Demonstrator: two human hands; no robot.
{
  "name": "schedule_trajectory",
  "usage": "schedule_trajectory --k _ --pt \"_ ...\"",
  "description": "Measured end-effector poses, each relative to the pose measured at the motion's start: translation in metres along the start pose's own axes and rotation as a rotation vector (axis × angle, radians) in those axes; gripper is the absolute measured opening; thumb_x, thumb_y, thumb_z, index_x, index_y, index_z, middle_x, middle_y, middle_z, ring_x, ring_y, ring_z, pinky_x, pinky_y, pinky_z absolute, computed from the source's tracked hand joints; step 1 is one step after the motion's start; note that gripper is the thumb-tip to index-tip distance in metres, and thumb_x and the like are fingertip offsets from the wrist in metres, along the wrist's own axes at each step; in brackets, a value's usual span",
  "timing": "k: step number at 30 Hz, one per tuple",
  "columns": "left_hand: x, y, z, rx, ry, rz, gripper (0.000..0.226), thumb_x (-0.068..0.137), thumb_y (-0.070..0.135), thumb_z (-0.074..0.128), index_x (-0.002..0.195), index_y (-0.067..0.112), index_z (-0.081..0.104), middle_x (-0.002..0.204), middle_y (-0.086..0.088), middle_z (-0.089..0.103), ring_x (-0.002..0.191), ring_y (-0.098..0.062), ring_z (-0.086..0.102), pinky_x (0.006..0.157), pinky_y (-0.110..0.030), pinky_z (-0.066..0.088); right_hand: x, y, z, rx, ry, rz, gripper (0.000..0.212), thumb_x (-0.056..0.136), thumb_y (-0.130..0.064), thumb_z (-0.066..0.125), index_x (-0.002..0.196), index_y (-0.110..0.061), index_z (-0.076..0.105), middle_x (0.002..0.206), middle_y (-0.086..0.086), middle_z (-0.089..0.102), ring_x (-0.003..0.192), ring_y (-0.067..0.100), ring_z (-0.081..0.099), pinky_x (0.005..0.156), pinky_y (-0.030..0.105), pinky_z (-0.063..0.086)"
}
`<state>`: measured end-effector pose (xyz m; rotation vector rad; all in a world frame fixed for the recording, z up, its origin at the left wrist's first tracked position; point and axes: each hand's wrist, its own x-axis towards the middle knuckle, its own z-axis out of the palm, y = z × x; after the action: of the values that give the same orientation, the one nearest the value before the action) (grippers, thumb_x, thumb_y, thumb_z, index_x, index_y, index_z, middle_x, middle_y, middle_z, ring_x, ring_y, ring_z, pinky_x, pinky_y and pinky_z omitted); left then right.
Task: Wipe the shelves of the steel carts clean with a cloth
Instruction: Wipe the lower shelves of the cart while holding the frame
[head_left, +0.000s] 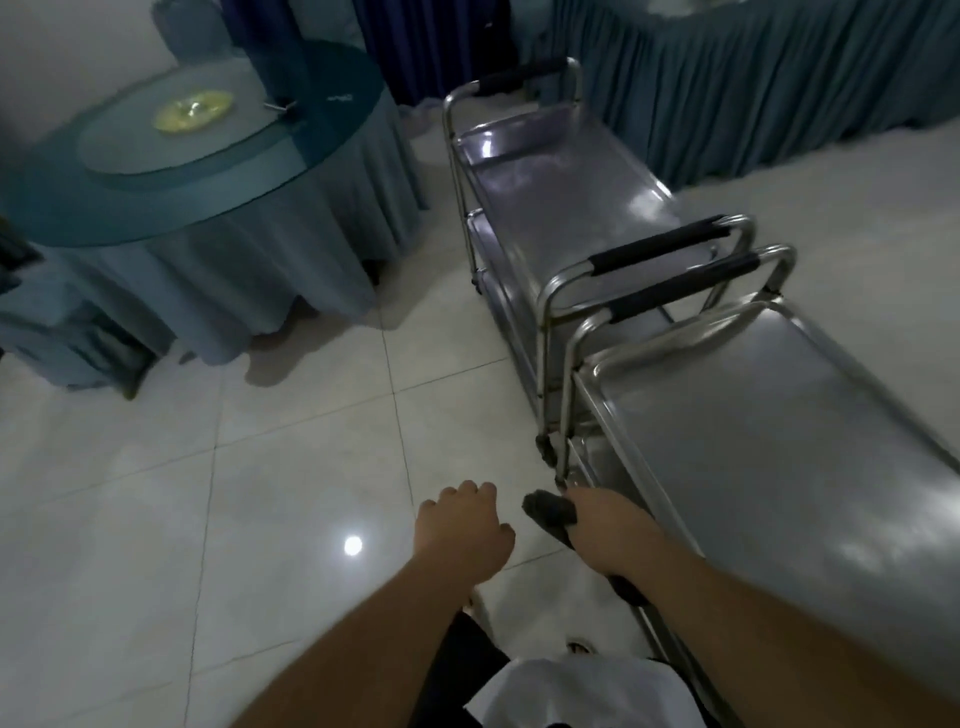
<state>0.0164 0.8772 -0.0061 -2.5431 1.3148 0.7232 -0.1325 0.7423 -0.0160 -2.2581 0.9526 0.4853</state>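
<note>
Two steel carts stand end to end on the right. The near cart (779, 441) has a bare, shiny top shelf, and its black foam handle (548, 512) is gripped by my right hand (608, 525). My left hand (462, 530) hovers over the floor just left of that handle, fingers curled under and holding nothing. The far cart (545, 182) lies beyond, its two black-gripped handles facing the near cart. Lower shelves are mostly hidden. No cloth is in view.
A round glass-topped table (332, 156) with a blue skirt stands at the left, with a covered chair (62, 332) beside it. A long skirted table (779, 78) runs along the back right. Glossy white floor tiles (260, 493) spread to my left.
</note>
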Motion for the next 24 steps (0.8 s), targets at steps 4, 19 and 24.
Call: schedule_trajectory --k 4,19,24 --pt "0.071 -0.004 -0.026 0.086 -0.040 0.167 0.050 0.102 0.049 0.044 0.144 0.023 0.049 0.137 -0.003 0.056 0.121 -0.025 0.055 0.091 -0.041 0.040 0.032 0.007 -0.003 0.079 0.069 0.169 0.009 0.100 -0.020 0.051 0.093 -0.024 0.054 0.091 -0.001 0.063 0.083 0.018 0.062 0.078 0.034 0.054" --pt "0.208 -0.015 -0.053 0.444 -0.179 0.662 0.056 0.102 0.049 0.042 0.152 0.024 0.043 0.145 -0.005 0.052 0.129 -0.029 0.052 0.097 -0.044 0.043 0.059 -0.027 0.052 0.429 0.261 0.865 0.022 0.096 -0.018 0.060 0.113 -0.031 0.059 0.093 -0.005 0.063 0.084 0.015 0.064 0.083 0.037 0.058" --pt "0.214 -0.024 -0.034 0.470 -0.188 0.685 0.055 0.102 0.050 0.043 0.150 0.024 0.046 0.143 -0.004 0.054 0.127 -0.027 0.053 0.095 -0.044 0.044 0.073 -0.029 0.082 0.533 0.334 0.896 0.014 0.099 -0.017 0.055 0.106 -0.028 0.059 0.088 -0.004 0.063 0.078 0.015 0.063 0.078 0.037 0.058"
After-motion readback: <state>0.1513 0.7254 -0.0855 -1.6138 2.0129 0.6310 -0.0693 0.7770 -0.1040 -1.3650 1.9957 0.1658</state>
